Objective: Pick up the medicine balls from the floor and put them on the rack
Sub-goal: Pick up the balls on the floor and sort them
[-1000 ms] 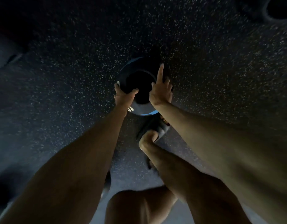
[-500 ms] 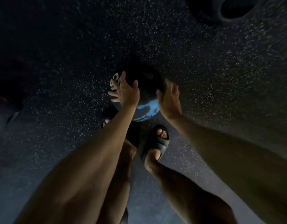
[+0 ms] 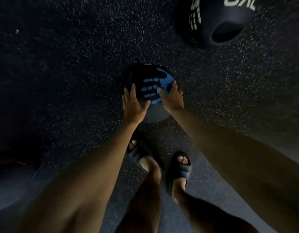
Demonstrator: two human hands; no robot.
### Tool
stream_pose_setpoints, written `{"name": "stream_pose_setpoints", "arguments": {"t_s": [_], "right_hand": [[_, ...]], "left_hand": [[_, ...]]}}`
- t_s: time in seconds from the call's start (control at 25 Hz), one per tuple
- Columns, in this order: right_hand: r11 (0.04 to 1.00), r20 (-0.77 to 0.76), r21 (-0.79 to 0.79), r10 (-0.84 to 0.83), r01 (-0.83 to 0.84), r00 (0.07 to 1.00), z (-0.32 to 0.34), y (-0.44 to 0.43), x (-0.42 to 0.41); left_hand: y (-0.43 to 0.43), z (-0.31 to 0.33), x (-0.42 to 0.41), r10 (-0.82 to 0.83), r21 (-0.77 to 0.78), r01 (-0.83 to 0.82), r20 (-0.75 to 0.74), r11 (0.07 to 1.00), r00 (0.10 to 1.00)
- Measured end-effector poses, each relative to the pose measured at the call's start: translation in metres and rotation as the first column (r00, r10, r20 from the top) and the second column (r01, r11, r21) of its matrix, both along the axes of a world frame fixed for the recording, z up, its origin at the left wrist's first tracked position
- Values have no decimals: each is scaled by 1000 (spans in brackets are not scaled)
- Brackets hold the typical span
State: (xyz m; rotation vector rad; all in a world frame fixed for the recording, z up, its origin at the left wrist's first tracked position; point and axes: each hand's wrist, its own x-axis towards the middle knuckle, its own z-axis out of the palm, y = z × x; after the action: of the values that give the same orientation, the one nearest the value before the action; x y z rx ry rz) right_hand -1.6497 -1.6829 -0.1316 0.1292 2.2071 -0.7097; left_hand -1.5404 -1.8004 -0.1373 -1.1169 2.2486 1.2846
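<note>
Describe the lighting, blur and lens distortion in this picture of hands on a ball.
Head view: very dim, the ball nearly lost against the speckled floor but for its blue handprint; head view: wide-angle stretch swells the forearms toward the lower corners; head view: left hand and right hand sharp, floor speckles smeared near the edges.

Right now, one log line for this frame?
left hand, right hand: pressing opposite sides of blue-print medicine ball | white-print medicine ball: on floor, untouched | rack: not in view
</note>
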Motion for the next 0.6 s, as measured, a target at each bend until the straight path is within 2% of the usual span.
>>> {"name": "stream_pose_setpoints", "arguments": {"t_s": [0.08,0.16,0.24,0.28,0.48,0.6], "right_hand": [[999,-83,-31,-24,22,996,10,-13,-36],[989,-181,-12,143,-148,973,18,-13,-41],[934,-205,28,353,-355,913,19,-13,-24],[922,-196,22,384,-388,902,17,-16,-20],[945,-188,-9,321,-328,928,3,-43,-96],[947,-152,3,318,-322,936,3,-47,-174]], "left_hand": [[-19,5,-28,-70,27,70,13,997,997],[-36,11,-68,-116,17,116,48,993,992],[-51,12,-113,-140,-9,141,92,990,986],[-59,13,-135,-146,-15,148,77,989,986],[-90,6,-196,-101,-107,78,-230,991,968],[-82,-1,-197,-161,-308,101,-177,946,971]]}}
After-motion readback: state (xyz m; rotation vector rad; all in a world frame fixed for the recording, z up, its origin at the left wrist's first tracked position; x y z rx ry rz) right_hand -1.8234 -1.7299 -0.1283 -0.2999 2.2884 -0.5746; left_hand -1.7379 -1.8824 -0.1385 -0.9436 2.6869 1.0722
